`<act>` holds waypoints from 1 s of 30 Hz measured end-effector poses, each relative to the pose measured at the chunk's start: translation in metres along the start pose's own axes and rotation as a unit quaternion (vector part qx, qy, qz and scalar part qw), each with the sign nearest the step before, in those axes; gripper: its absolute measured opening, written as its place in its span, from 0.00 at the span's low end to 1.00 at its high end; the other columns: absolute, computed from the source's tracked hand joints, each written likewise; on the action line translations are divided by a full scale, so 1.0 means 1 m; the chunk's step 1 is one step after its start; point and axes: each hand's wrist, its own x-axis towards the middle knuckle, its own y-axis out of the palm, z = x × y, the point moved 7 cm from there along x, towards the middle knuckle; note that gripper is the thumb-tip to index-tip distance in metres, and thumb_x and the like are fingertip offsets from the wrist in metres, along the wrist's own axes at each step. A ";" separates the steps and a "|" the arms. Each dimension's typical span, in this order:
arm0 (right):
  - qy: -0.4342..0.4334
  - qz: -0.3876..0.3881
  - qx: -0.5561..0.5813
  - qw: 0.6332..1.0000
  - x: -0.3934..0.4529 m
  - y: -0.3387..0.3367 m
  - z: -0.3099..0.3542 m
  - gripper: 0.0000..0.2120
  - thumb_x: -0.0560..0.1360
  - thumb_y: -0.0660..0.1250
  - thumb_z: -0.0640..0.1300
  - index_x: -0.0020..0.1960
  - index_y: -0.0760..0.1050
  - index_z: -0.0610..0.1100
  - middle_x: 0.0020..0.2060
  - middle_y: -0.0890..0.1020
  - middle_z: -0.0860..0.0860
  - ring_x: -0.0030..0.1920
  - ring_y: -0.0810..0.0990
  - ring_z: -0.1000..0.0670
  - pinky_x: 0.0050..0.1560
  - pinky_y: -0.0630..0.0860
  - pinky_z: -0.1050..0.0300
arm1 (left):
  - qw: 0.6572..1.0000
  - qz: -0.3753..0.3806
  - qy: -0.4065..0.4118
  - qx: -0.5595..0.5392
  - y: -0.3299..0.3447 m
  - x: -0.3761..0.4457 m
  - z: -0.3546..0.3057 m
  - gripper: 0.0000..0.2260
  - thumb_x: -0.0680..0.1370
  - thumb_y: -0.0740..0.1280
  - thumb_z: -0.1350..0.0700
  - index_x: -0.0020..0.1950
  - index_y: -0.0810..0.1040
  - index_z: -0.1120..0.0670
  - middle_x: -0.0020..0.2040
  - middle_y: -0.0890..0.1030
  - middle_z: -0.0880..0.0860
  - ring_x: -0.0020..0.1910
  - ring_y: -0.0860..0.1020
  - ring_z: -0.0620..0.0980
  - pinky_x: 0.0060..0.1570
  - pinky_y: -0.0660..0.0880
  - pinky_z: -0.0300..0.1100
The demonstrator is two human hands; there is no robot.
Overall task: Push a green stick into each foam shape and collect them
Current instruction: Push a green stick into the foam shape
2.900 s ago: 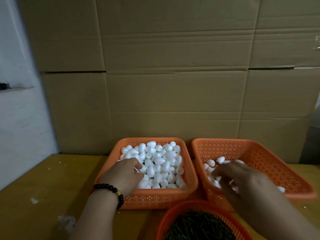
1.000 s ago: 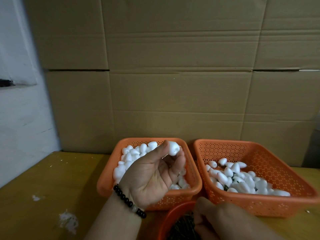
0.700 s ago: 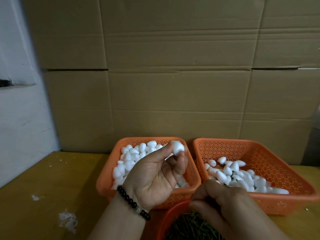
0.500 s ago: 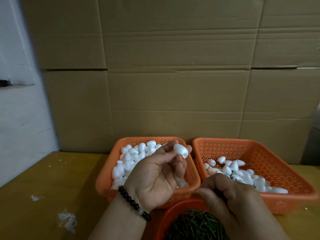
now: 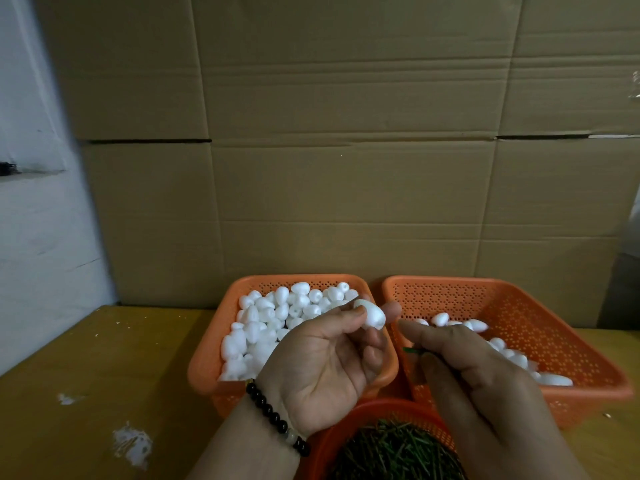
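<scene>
My left hand (image 5: 325, 365), palm up with a black bead bracelet at the wrist, pinches a white foam shape (image 5: 373, 316) between thumb and fingertips above the left orange basket (image 5: 204, 362). That basket is full of bare foam shapes (image 5: 277, 317). My right hand (image 5: 464, 372) pinches a short green stick (image 5: 411, 350) whose tip pokes out toward the foam, a small gap away. The right orange basket (image 5: 519, 306) holds several foam shapes (image 5: 512, 355). A round orange basket (image 5: 346, 420) of green sticks (image 5: 394, 452) sits at the near edge.
A wall of brown cardboard boxes (image 5: 346, 168) stands right behind the baskets. A white wall (image 5: 34, 237) closes the left side. The wooden table (image 5: 104, 375) carries white foam crumbs (image 5: 133, 445) at the near left.
My right hand has risen from the stick basket with a green stick and moved up toward the foam shape. My left hand has tilted the foam toward it.
</scene>
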 end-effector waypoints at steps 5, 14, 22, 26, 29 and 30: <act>0.036 -0.022 0.054 0.998 0.002 -0.007 -0.004 0.11 0.74 0.70 0.48 0.50 0.74 0.63 0.37 0.82 0.66 0.34 0.81 0.63 0.33 0.72 0.75 | 0.999 0.022 -0.029 -0.025 0.008 -0.003 0.007 0.16 0.69 0.64 0.67 0.55 0.77 0.59 0.49 0.79 0.59 0.30 0.77 0.49 0.29 0.75 0.38; 0.050 -0.071 0.056 0.995 0.003 -0.015 -0.003 0.10 0.65 0.71 0.49 0.46 0.80 0.59 0.38 0.83 0.63 0.36 0.82 0.63 0.37 0.74 0.75 | 0.999 -0.004 -0.009 -0.042 0.011 -0.006 0.007 0.12 0.62 0.75 0.68 0.43 0.83 0.59 0.39 0.77 0.56 0.30 0.77 0.50 0.26 0.76 0.39; 0.138 -0.065 0.145 0.978 -0.003 -0.008 -0.028 0.18 0.65 0.75 0.32 0.41 0.81 0.56 0.32 0.83 0.53 0.30 0.80 0.57 0.30 0.74 0.70 | 0.999 -0.010 -0.010 -0.043 0.008 -0.005 0.006 0.17 0.67 0.69 0.65 0.55 0.78 0.57 0.45 0.82 0.58 0.33 0.79 0.51 0.29 0.78 0.41; 0.157 -0.043 0.184 0.969 -0.001 -0.003 -0.034 0.17 0.67 0.74 0.32 0.42 0.82 0.56 0.39 0.85 0.54 0.35 0.83 0.56 0.35 0.78 0.65 | 0.999 0.001 -0.008 -0.042 0.008 -0.005 0.007 0.15 0.69 0.69 0.65 0.55 0.77 0.57 0.45 0.82 0.58 0.34 0.80 0.52 0.30 0.78 0.41; 0.160 -0.048 0.225 0.960 -0.003 0.000 -0.034 0.16 0.70 0.70 0.31 0.45 0.80 0.52 0.47 0.85 0.53 0.43 0.85 0.53 0.42 0.82 0.55 | 1.000 -0.002 0.002 -0.003 0.006 -0.003 0.008 0.15 0.69 0.69 0.64 0.55 0.77 0.56 0.48 0.83 0.56 0.36 0.81 0.51 0.32 0.78 0.40; 0.157 -0.051 0.224 0.961 -0.004 0.001 -0.034 0.15 0.70 0.68 0.32 0.45 0.80 0.52 0.46 0.85 0.53 0.44 0.85 0.53 0.42 0.82 0.53 | 1.000 -0.002 0.003 0.006 0.006 -0.002 0.008 0.14 0.70 0.69 0.63 0.55 0.77 0.55 0.50 0.83 0.56 0.38 0.81 0.50 0.33 0.78 0.40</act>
